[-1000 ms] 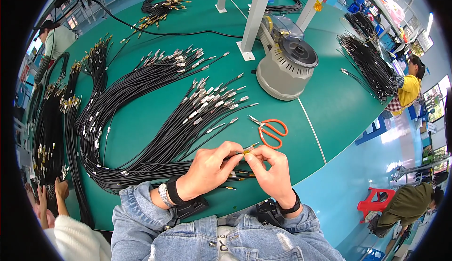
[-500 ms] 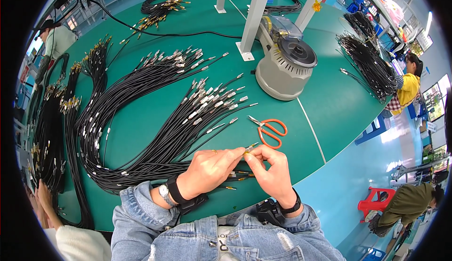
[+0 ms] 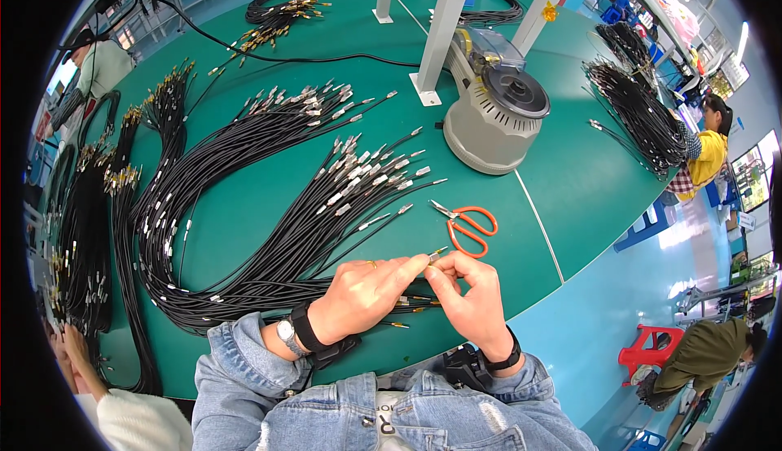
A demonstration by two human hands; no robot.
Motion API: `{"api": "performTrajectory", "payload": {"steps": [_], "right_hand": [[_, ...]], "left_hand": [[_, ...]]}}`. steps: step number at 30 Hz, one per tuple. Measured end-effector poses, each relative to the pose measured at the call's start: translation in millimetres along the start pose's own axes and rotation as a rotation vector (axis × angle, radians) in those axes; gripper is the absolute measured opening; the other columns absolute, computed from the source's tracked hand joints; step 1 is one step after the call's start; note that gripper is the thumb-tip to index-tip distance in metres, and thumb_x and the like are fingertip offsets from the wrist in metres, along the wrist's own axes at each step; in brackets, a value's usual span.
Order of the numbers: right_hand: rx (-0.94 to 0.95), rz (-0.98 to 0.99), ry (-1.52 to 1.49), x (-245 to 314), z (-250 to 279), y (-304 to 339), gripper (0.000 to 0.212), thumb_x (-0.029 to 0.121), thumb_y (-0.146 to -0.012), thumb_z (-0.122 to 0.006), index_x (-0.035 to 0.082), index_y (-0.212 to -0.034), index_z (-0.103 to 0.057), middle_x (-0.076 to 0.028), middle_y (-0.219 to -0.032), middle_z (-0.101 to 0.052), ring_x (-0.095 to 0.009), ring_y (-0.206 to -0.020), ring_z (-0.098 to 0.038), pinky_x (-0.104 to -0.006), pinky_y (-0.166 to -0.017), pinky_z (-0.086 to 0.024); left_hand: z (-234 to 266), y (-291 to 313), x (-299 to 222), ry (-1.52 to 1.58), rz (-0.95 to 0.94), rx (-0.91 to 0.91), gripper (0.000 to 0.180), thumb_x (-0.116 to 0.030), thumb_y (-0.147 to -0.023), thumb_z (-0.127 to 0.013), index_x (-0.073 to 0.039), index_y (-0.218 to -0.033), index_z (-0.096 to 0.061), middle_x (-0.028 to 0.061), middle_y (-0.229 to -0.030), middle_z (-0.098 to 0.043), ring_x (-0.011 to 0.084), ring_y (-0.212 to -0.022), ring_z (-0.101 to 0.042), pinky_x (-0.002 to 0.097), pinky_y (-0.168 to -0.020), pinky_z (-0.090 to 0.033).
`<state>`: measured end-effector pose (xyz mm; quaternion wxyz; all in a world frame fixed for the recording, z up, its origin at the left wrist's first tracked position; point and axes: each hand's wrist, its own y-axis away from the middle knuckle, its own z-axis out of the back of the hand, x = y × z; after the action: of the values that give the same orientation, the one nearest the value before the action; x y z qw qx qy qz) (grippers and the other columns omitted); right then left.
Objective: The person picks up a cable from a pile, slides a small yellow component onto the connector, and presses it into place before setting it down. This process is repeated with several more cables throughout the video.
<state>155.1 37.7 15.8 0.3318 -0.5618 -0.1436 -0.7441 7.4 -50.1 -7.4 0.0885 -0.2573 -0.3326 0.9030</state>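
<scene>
My left hand (image 3: 358, 295) and my right hand (image 3: 471, 298) meet above the table's near part, fingertips pinched together. Between them is a thin cable end (image 3: 438, 252) with a pale sleeve and a brassy tip; most of it is hidden by my fingers. Under and beside my left hand runs a thick bundle of black cables (image 3: 281, 257), bending in a U. Their white-tagged ends fan out toward the upper right. Orange-handled scissors (image 3: 471, 229) lie just beyond my right hand, blades pointing to the far left.
A grey round machine with a black top disc (image 3: 497, 129) stands beside metal posts (image 3: 441, 36) on the green table (image 3: 391, 243). More cable bundles (image 3: 81, 239) lie left, with a co-worker's hand (image 3: 77, 349) near. Another bundle (image 3: 639, 117) rests at the far right edge.
My fingertips shift very slightly on the cable end, still pinched together. At the left, the co-worker's hands move a little. The scissors, machine and bundles stay in place.
</scene>
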Motion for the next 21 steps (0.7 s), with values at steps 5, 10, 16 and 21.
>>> {"api": "performTrajectory", "payload": {"steps": [5, 10, 16, 21], "right_hand": [[0.04, -0.041, 0.006, 1.5, 2.6, 0.6, 0.009, 0.006, -0.082, -0.062, -0.002, -0.08, -0.06, 0.001, -0.064, -0.055, -0.004, -0.056, -0.045, -0.0204, -0.05, -0.035], [0.055, -0.089, -0.064, 2.0, 0.3, 1.6, 0.009, 0.005, -0.083, -0.062, -0.003, -0.084, -0.06, 0.0, -0.07, -0.059, -0.004, -0.062, -0.051, -0.0194, -0.056, -0.041], [0.056, -0.116, -0.166, 3.0, 0.4, 3.6, 0.01, 0.007, -0.083, -0.062, -0.003, -0.085, -0.06, 0.0, -0.07, -0.059, -0.004, -0.061, -0.05, -0.0191, -0.054, -0.039], [0.084, -0.157, -0.228, 2.8, 1.2, 5.1, 0.01, 0.007, -0.086, -0.061, -0.003, -0.087, -0.06, -0.001, -0.073, -0.06, -0.004, -0.064, -0.053, -0.0187, -0.058, -0.043]], "left_hand": [[-1.3, 1.7, 1.2, -0.058, -0.064, -0.033, 0.03, 0.004, -0.073, -0.068, 0.0, -0.1, -0.057, 0.0093, -0.076, -0.066, 0.0196, -0.057, -0.064, 0.0266, -0.046, -0.05], [-2.9, 0.9, 3.0, -0.06, -0.067, -0.101, 0.03, 0.005, -0.072, -0.068, 0.001, -0.099, -0.057, 0.01, -0.075, -0.066, 0.0196, -0.057, -0.064, 0.0271, -0.045, -0.049], [-1.3, -0.6, -1.0, -0.061, -0.027, -0.103, 0.029, 0.005, -0.071, -0.068, 0.0, -0.098, -0.058, 0.0097, -0.072, -0.065, 0.0193, -0.054, -0.063, 0.0275, -0.044, -0.049], [0.0, -1.8, -4.3, 0.011, 0.047, -0.115, 0.024, 0.005, -0.073, -0.067, 0.0, -0.094, -0.058, 0.0094, -0.066, -0.063, 0.0185, -0.051, -0.061, 0.0267, -0.042, -0.046]]}}
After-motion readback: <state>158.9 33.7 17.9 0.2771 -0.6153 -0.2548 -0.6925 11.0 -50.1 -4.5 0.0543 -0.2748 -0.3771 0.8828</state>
